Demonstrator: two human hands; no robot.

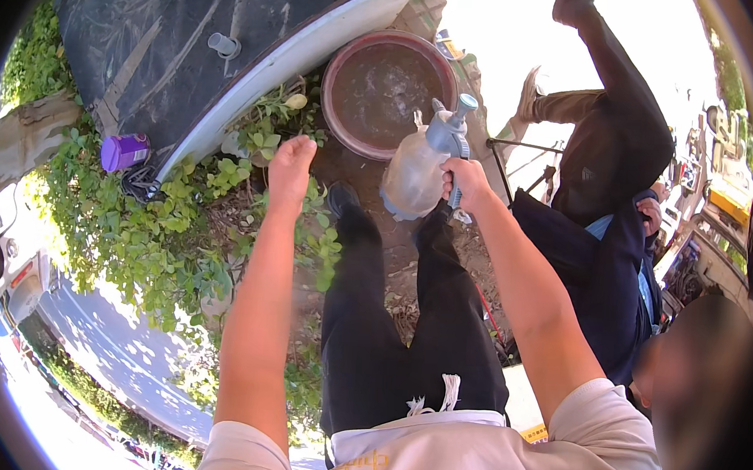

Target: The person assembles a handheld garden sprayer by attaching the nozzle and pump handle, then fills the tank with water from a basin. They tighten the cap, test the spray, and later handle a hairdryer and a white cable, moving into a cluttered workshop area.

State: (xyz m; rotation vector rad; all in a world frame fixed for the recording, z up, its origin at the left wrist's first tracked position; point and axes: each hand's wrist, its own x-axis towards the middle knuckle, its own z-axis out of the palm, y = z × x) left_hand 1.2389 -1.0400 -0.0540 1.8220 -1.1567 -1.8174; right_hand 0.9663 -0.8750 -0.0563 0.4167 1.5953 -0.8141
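My right hand [466, 182] is wrapped round the grey-blue handle of a pump spray bottle [407, 175]. The bottle has a cloudy, see-through body and stands upright in front of my feet, beside a round reddish-brown basin [334, 105] of murky water. Its pump knob rises above my fist. Off to the left, my left hand [291, 169] hangs over green leafy plants [226, 176] with its fingers curled closed. Nothing shows in it, though the inside of the fingers is partly hidden.
A dark sheet-like surface [165, 45] with a pale curved rim fills the upper left, a grey pipe stub [224, 45] on it. A purple tub [125, 152] sits at its edge. Close on my right, a person in dark clothes [597, 247] sits with legs stretched forward.
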